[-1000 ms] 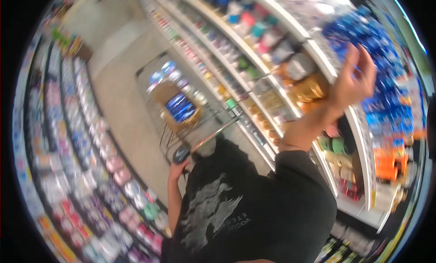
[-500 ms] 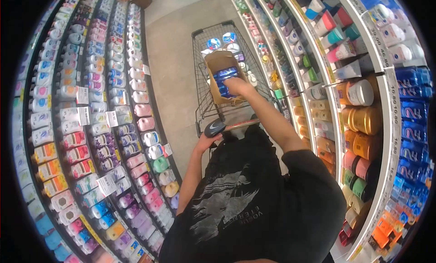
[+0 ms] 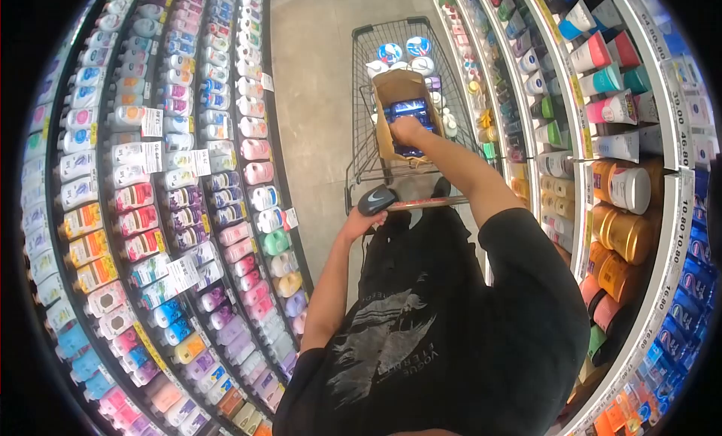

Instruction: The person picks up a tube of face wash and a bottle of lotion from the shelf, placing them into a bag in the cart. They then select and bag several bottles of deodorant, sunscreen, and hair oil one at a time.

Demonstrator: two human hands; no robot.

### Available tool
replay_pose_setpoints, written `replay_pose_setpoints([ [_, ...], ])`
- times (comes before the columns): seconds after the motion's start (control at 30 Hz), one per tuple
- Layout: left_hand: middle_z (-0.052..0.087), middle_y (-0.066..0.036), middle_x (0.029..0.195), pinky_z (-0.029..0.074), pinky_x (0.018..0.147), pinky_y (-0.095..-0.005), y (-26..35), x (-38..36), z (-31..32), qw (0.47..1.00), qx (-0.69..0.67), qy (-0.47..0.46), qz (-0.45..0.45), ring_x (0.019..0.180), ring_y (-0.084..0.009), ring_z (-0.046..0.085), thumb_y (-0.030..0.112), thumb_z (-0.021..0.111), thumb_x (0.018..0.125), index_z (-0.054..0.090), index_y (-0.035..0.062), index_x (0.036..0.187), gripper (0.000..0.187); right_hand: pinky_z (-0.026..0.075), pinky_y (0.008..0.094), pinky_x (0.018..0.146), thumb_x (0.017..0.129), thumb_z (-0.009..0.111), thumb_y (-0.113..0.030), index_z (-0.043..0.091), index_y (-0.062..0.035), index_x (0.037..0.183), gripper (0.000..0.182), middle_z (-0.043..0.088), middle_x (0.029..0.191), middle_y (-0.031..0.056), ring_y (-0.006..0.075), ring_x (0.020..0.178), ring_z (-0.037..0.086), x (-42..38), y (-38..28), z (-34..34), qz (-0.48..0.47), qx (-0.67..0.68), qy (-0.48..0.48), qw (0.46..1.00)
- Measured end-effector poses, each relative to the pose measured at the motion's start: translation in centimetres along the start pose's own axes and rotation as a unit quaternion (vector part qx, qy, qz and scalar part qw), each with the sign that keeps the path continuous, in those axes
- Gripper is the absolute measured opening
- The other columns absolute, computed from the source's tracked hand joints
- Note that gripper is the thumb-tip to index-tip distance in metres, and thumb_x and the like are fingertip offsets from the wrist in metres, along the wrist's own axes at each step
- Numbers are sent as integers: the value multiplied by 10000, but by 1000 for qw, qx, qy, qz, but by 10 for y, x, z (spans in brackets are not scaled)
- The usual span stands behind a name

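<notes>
My right hand (image 3: 407, 130) reaches into an open cardboard box (image 3: 382, 134) in the shopping cart (image 3: 366, 39). It touches dark blue packs (image 3: 410, 107) in the box; its fingertips are hidden, so its grip cannot be made out. At the near left end of the cart handle (image 3: 425, 203), my left hand (image 3: 363, 224) is closed around something dark and rounded (image 3: 377, 200) with a white swoosh mark. Beyond the box, white containers with blue round lids (image 3: 389, 54) lie in the cart.
Shelves of bottles (image 3: 256, 149) line the left side of the aisle. Tubes (image 3: 594, 54) and jars (image 3: 630, 188) fill the shelves close on the right. Grey floor (image 3: 312, 82) shows left of the cart.
The cart, box and both hands appear farther right and slightly higher in view, and the shelves have shifted too. My right hand remains in the box.
</notes>
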State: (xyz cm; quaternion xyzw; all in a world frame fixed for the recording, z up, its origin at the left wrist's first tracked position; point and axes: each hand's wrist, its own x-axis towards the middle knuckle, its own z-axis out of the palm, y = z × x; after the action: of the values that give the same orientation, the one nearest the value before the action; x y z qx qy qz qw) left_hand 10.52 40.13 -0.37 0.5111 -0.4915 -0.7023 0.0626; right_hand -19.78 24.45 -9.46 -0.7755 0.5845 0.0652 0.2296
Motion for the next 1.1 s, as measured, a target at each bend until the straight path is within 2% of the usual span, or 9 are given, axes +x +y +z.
replay_pose_setpoints([
  [0.37,752,-42,930,561,730,-298,3,7,-4,1000,-10,-17,3,778,-120,701,142,841,930,724,3,1107,254,616,494,834,942,618,-215,819,-112,964,227,798,1003,183,379,989,781,48,14,45,45,-2,35,998],
  [0.5,756,-29,921,547,714,-291,-19,10,-11,999,33,-4,13,776,-104,703,211,866,916,723,14,1091,300,596,489,942,897,774,-290,799,-84,1081,278,778,1134,199,373,1088,749,5,19,-32,42,27,-23,998],
  [0.7,760,-13,929,545,705,-288,-21,7,-15,999,-3,-21,40,790,-90,709,285,887,902,712,33,1150,395,595,410,841,811,903,-258,811,1,1041,359,786,956,184,314,929,762,-78,32,-98,111,263,225,932],
  [0.8,767,-16,937,541,689,-285,-24,3,-16,998,5,-27,54,802,-89,712,295,893,895,715,39,1156,406,584,334,825,884,880,-273,806,17,1016,327,774,897,82,202,897,744,-123,30,-104,58,496,316,807],
  [0.87,763,-24,981,551,760,-300,-25,3,-18,998,12,-37,40,829,-104,713,234,880,907,699,32,1219,413,585,316,845,978,807,-235,779,9,1023,249,749,937,32,142,951,719,-149,20,-102,65,685,347,637],
  [0.9,759,-32,1026,561,831,-316,-24,2,-18,999,20,-45,19,856,-120,714,173,867,919,683,25,1281,432,585,316,845,978,807,-235,779,9,1023,249,749,937,32,142,951,719,-158,18,-98,67,682,353,637],
  [0.97,761,-33,1028,558,839,-315,-22,1,-20,998,40,-52,22,865,-119,715,177,868,918,688,25,1275,428,600,368,924,1022,748,-185,736,-15,1078,180,742,1005,58,166,1017,716,-170,13,-86,1,849,341,403],
  [1.03,763,-33,1029,556,847,-314,-17,-4,-20,996,60,-60,25,874,-119,717,182,868,917,693,26,1269,423,602,454,996,1068,682,-220,673,-56,1184,201,729,1104,102,217,1051,715,-176,9,-73,-29,866,355,350],
  [1.1,758,-12,924,537,740,-288,-13,-7,-20,996,48,-58,45,817,-92,704,242,892,893,719,41,1161,377,589,473,968,1106,610,-304,668,-83,1236,263,724,1172,162,284,1093,706,-188,-19,-71,-68,928,332,157],
])
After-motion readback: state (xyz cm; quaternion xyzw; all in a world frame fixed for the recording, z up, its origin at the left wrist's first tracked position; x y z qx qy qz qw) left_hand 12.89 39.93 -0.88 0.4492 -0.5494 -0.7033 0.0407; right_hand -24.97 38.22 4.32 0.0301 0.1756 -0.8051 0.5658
